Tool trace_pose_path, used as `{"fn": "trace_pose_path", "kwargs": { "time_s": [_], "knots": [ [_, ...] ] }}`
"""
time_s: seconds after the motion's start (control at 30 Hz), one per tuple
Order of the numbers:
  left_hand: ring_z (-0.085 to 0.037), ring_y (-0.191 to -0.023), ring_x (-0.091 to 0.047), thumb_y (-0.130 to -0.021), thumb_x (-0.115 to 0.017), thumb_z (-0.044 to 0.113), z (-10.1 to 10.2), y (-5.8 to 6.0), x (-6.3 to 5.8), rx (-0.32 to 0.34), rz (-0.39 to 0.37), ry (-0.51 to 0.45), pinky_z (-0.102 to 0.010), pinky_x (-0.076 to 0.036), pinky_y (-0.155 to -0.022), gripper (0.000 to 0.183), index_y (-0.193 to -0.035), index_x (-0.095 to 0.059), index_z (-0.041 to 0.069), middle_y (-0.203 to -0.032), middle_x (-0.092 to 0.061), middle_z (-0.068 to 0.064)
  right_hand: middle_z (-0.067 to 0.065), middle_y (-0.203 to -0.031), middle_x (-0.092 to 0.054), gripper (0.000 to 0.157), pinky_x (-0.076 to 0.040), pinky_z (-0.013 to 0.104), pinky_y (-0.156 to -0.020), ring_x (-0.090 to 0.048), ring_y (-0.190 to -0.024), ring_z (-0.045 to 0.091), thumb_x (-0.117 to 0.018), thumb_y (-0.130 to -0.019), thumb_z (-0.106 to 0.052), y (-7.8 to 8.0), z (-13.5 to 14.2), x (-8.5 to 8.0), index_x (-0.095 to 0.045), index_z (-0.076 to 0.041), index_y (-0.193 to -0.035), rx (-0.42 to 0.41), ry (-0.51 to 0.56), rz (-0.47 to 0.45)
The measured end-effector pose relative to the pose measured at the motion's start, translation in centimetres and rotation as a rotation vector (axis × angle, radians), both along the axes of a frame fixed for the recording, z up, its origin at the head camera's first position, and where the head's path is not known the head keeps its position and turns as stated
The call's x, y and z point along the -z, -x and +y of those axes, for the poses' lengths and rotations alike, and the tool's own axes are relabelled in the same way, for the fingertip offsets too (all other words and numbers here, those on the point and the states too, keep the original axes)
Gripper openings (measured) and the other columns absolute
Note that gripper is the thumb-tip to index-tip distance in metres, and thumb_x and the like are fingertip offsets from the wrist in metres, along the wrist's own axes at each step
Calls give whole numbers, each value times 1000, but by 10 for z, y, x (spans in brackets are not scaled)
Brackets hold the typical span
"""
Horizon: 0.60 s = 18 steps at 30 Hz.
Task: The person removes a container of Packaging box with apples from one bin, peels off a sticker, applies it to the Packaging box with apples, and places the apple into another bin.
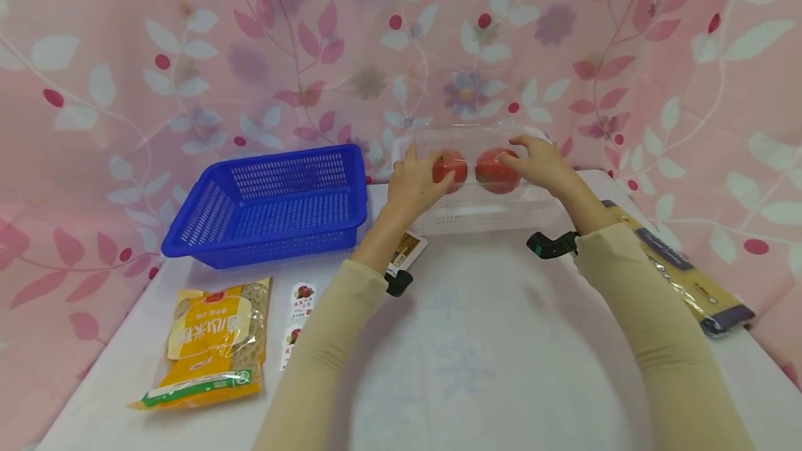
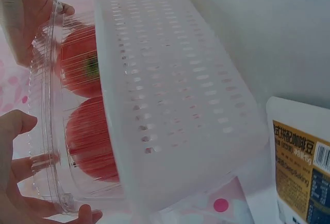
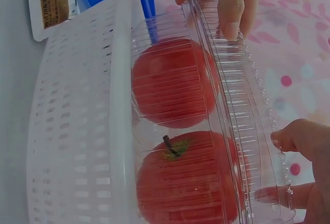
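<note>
Both hands hold a clear ribbed plastic box (image 1: 471, 138) with two red tomatoes (image 1: 498, 171) inside. My left hand (image 1: 409, 185) grips its left end, thumb and fingers around the rim. At the other end my right hand (image 1: 544, 168) has thumb and fingers at the edge. The box sits within the white perforated basket (image 1: 495, 220) at the back, its upper rim standing above the basket's wall. One tomato (image 3: 191, 177) shows a dark stem and green leaves in the right wrist view. Partly behind my left wrist lies a white-and-brown coffee packet (image 2: 299, 162).
A blue plastic basket (image 1: 269, 242) stands left of the white one. Nearer the front left lie a yellow food bag (image 1: 216, 339) and a strip of stickers (image 1: 301, 305). A long yellow-and-dark packet (image 1: 683, 270) lies along the right side. Pink floral cloth (image 1: 464, 33) hangs behind.
</note>
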<state>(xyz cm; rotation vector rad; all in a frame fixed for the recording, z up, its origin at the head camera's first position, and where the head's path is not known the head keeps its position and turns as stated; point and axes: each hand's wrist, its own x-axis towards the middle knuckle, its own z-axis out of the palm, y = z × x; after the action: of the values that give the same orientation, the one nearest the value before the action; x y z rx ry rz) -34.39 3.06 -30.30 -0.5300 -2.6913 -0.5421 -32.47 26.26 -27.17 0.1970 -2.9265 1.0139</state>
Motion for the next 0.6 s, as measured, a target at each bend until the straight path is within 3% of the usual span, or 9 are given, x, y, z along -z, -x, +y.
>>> {"fn": "trace_pose_path", "kwargs": {
  "time_s": [0.4, 0.6],
  "knots": [
    [-38, -100, -56, -86, -57, 48, -22, -31, -17, 41, 52, 23, -43, -52, -74, 51, -131, -51, 25, -138, -38, -19, 24, -143, -27, 64, -22, 62, -99, -23, -130, 42, -46, -92, -43, -21, -11, -13, -33, -1, -139, -29, -38, 65],
    [-41, -114, -48, -86, -57, 47, -34, -48, -24, 49, 58, 23, -47, -51, -77, 51, -132, -50, 24, -142, -34, -21, 22, -143, -30, 64, -22, 59, -102, -24, -131, 39, -47, -92, -44, -36, -18, -18, -36, -1, -138, -51, -54, 95]
  ]
}}
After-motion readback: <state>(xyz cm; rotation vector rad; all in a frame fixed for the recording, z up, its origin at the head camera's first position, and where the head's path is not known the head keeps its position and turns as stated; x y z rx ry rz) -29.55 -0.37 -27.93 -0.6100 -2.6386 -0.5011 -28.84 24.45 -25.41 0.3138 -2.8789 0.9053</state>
